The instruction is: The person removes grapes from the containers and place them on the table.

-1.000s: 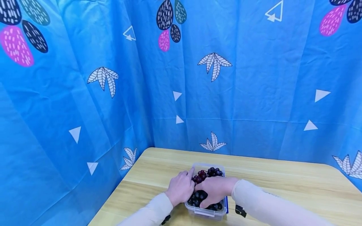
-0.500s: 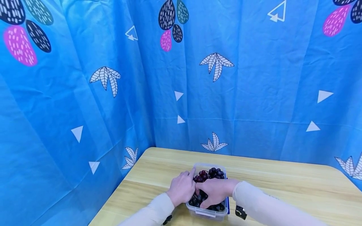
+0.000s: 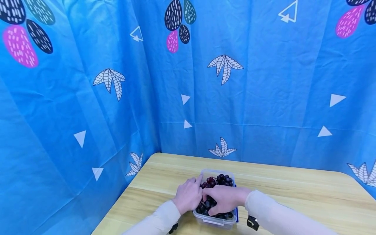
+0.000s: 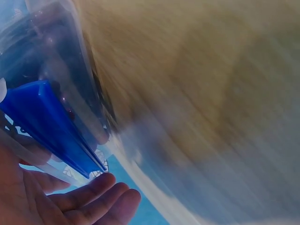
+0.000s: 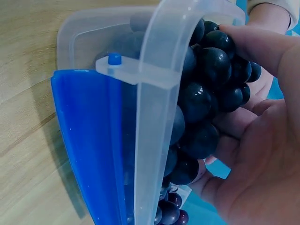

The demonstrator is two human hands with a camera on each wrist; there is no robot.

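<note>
A clear plastic container [image 3: 209, 219] with blue side latches [image 5: 89, 140] stands on the table, filled with dark grapes [image 3: 224, 179] and a redder cluster [image 3: 209, 182] toward the far left. My right hand [image 3: 224, 198] reaches in from the right and grips a bunch of black grapes [image 5: 194, 103], thumb on the near side and fingers curled round the far side. Along the container's left rim lies my left hand [image 3: 188, 195], index finger extended toward the far corner. In the left wrist view its other fingers [image 4: 101, 199] lie loosely bent beside a blue latch [image 4: 51, 126].
The light wooden table [image 3: 293, 189] extends to both sides of the container. Blue patterned cloth [image 3: 264, 98] hangs behind it and along the left. A black strap piece [image 3: 252, 223] shows under the right sleeve.
The right hand lifts slightly among the grapes, its wrist shifting a little to the right. My left hand keeps its place at the rim. The head view has turned slightly left.
</note>
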